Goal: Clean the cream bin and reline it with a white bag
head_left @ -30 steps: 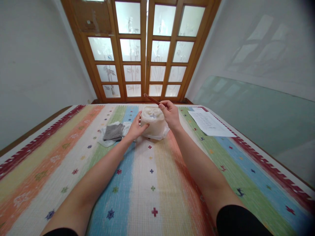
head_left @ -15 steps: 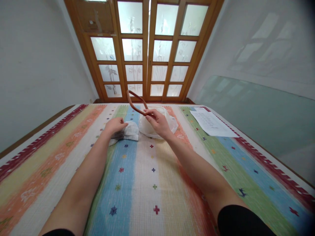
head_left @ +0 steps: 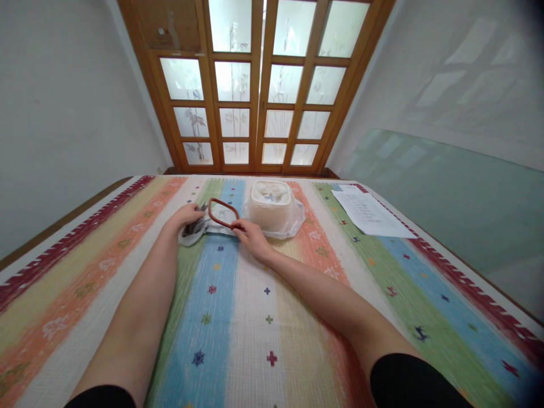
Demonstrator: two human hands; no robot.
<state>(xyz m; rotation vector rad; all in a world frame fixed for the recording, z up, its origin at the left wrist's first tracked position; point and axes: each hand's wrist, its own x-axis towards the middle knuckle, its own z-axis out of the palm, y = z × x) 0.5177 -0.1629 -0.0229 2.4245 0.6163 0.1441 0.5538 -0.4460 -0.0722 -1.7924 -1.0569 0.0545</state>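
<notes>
My right hand [head_left: 250, 235] is closed on the near edge of a reddish-brown ring-shaped frame [head_left: 224, 200] with rounded corners. The frame is tilted above a pale crumpled bag [head_left: 219, 228] on the tablecloth. To its left, my left hand [head_left: 188, 214] pinches the bag's upper edge, where something dark shows. Behind and right of my right hand stands a whitish square tub [head_left: 272, 212] with a translucent plastic bag [head_left: 294, 222] around it. What lies inside the tub is too small to tell.
A striped, patterned tablecloth [head_left: 250, 317] covers the table. White printed sheets [head_left: 369, 212] lie at the back right. A pale green glass panel [head_left: 446, 198] leans along the right wall, and wooden glazed doors [head_left: 257, 107] stand behind the table.
My right hand has carried the brown frame left and down, over the pale bag, uncovering the tub. My left hand has shifted slightly left, with the bag's edge in its fingers.
</notes>
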